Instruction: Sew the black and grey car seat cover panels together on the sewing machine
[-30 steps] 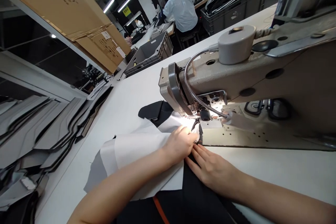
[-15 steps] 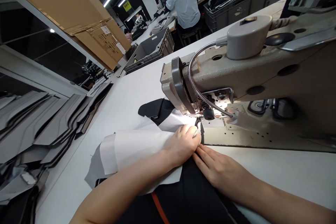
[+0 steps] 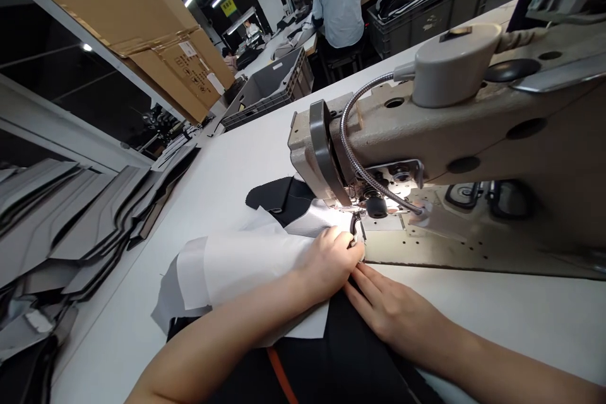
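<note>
1 head-worn view, facing forward and down, close above left hand (image 3: 329, 265), right hand (image 3: 392, 315), sewing machine (image 3: 473, 139).

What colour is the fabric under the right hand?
Black fabric under the right hand, shown best in the head view.

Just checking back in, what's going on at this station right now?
A person's left hand pinches white fabric layers at the presser foot of an industrial sewing machine, while the right hand lies flat on black fabric. Stacks of cut grey panels lie to the left; a co-worker sits beyond.
</note>
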`<control>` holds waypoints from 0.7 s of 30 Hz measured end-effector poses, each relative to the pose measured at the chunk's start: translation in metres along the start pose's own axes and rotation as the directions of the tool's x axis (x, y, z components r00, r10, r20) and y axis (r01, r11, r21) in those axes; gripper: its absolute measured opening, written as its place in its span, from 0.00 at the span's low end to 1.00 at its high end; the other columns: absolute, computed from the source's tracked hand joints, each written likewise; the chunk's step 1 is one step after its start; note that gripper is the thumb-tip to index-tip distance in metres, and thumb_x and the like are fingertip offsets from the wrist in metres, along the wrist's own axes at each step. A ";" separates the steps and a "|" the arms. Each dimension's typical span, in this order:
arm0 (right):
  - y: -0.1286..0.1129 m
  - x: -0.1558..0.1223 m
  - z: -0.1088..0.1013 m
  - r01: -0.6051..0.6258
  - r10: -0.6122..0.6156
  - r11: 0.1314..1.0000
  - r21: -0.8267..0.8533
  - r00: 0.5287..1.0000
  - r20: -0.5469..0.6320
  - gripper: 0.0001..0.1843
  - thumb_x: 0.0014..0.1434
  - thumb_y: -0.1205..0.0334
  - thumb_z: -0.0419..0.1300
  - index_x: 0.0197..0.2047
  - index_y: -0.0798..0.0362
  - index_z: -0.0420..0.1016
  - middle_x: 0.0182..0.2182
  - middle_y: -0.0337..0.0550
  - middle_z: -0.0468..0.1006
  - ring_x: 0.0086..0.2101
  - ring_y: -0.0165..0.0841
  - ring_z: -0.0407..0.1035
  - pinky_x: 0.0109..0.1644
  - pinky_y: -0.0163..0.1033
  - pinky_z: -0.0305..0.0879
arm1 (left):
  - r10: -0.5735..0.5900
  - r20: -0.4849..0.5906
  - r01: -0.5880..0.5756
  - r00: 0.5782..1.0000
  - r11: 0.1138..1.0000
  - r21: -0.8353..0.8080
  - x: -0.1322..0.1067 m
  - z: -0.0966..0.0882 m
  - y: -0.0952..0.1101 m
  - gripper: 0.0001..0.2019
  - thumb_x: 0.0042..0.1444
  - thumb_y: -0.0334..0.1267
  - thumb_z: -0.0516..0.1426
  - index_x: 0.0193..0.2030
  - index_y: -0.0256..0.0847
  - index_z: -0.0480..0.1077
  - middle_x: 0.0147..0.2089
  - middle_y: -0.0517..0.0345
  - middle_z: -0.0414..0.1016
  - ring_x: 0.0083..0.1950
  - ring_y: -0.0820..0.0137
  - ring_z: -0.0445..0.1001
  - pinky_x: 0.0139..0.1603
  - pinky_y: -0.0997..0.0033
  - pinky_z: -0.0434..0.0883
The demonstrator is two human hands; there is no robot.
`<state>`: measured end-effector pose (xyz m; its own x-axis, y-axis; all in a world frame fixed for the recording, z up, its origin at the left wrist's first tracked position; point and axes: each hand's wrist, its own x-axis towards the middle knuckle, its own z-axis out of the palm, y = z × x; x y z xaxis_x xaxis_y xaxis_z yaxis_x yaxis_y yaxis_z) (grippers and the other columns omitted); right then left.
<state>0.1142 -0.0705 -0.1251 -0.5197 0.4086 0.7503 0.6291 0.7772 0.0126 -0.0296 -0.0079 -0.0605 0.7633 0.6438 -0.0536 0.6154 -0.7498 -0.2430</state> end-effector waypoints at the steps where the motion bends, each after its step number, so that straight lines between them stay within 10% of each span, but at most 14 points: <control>1: 0.000 0.000 0.000 -0.002 0.002 1.000 0.001 1.000 0.002 0.20 0.56 0.76 0.47 0.49 0.68 0.71 0.44 0.63 0.75 0.45 0.46 0.71 0.48 0.45 0.71 | 0.013 -0.007 -0.012 1.000 1.000 0.019 0.000 0.001 0.000 0.04 0.59 0.30 0.53 0.34 0.39 0.67 0.35 0.56 0.67 0.39 0.64 0.63 0.36 0.68 0.63; 15: 0.026 0.004 0.006 -0.020 0.019 1.000 0.021 0.999 0.036 0.24 0.53 0.81 0.45 0.51 0.68 0.71 0.51 0.63 0.71 0.51 0.45 0.68 0.48 0.45 0.72 | -0.025 -0.015 0.024 1.000 0.999 -0.046 0.027 0.001 -0.016 0.06 0.61 0.30 0.52 0.36 0.37 0.70 0.40 0.54 0.69 0.45 0.64 0.66 0.49 0.65 0.65; 21: 0.039 0.003 -0.007 -0.147 0.108 0.905 0.400 0.987 0.119 0.24 0.56 0.78 0.45 0.51 0.57 0.72 0.52 0.51 0.72 0.54 0.39 0.65 0.52 0.42 0.68 | -0.074 -0.016 0.071 0.997 0.988 -0.138 0.020 -0.010 -0.019 0.10 0.59 0.32 0.51 0.44 0.38 0.71 0.44 0.52 0.69 0.48 0.62 0.65 0.53 0.64 0.64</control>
<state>0.1413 -0.0424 -0.1180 -0.5142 0.5439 0.6631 0.4146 0.8345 -0.3630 -0.0244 0.0177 -0.0476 0.7188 0.6949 -0.0200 0.6892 -0.7161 -0.1104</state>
